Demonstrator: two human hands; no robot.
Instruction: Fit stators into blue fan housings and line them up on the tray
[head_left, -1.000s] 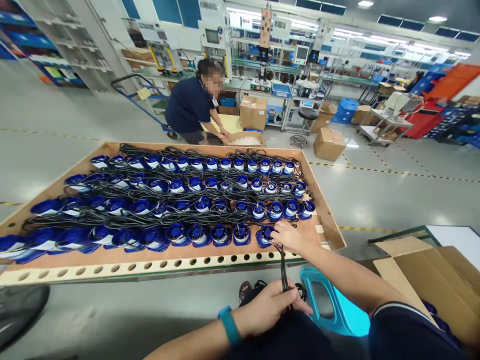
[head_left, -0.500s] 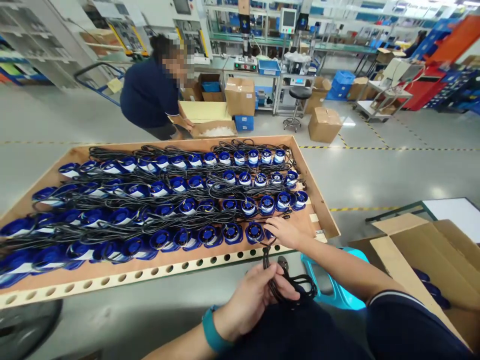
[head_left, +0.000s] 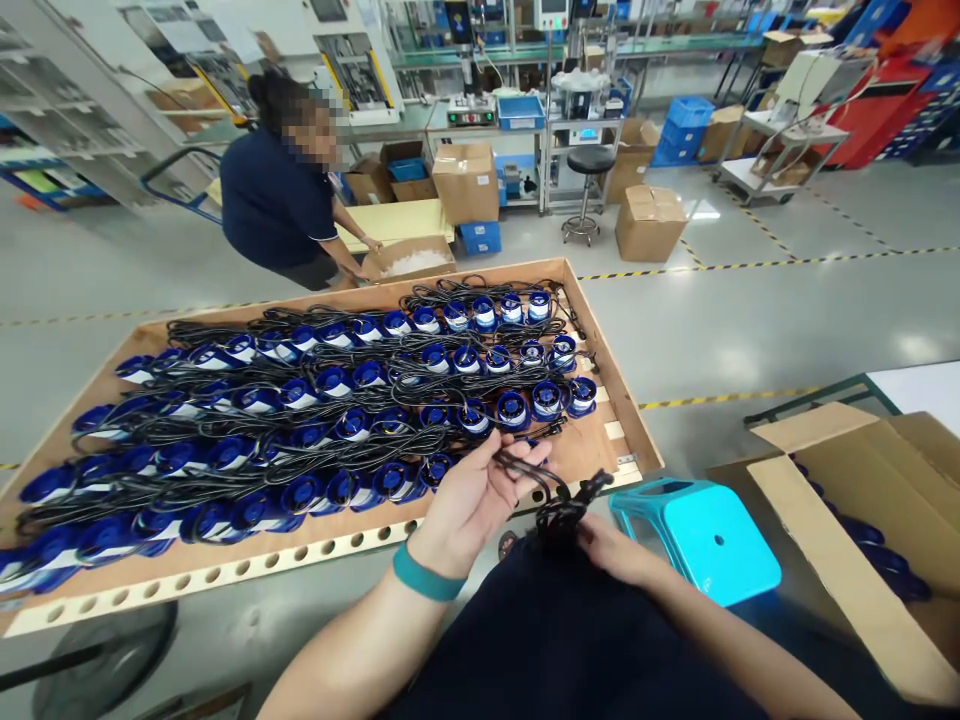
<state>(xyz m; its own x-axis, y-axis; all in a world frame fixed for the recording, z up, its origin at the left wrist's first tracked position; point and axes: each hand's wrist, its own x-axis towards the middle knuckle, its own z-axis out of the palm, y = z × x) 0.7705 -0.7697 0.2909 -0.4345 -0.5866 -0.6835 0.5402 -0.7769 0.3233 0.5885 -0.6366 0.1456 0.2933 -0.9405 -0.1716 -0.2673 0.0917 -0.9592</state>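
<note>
My left hand (head_left: 484, 490) is over the near right corner of a shallow wooden crate (head_left: 616, 400), its fingers closed on a strand of black cable (head_left: 536, 472). The bundled part of that cable hangs in front of my body, and my right hand (head_left: 604, 545) grips it from the right side. Rows of blue round fan-like units (head_left: 512, 408) with white bands stand in the crate. Black cable coils (head_left: 405, 440) lie between the rows. My left hand hides part of the nearest row's right end.
A turquoise plastic stool (head_left: 739, 545) stands right of my body, beside an open cardboard box (head_left: 847, 600) with dark blue items inside. Beyond the crate a co-worker (head_left: 277, 200) bends over a carton (head_left: 416, 262). A round dark base (head_left: 105, 660) sits at lower left.
My right hand has left the unit at the crate's near right end and come back to the cable bundle. My left hand has moved up and forward over the crate edge with a cable strand.
</note>
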